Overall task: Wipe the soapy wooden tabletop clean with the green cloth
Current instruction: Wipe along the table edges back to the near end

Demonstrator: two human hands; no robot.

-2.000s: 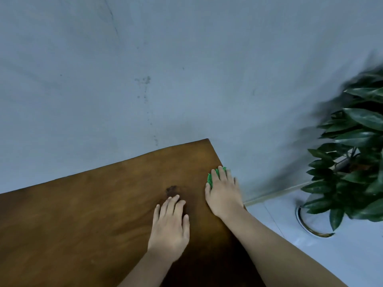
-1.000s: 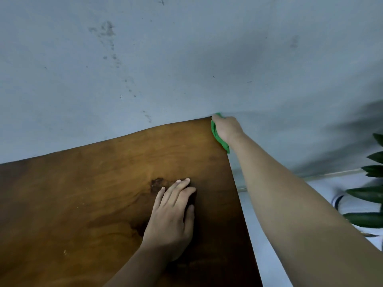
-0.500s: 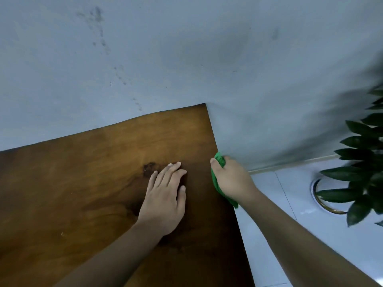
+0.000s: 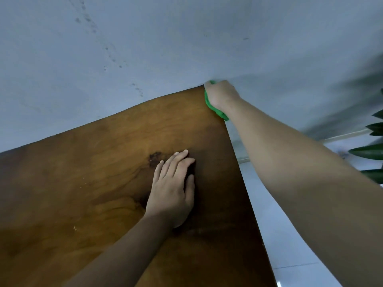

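Our right hand (image 4: pixel 220 94) grip closed around green cloth (image 4: pixel 216 109) at table (image 4: pixel 103 162) far-right corner; left hand (image 4: pixel 172 191) flat, holding nothing, mid-table.

You will find no readable text, label, brand, number or sign on any surface here, neither on the wooden tabletop (image 4: pixel 103 172) nor on the wall (image 4: pixel 145 48) behind it.
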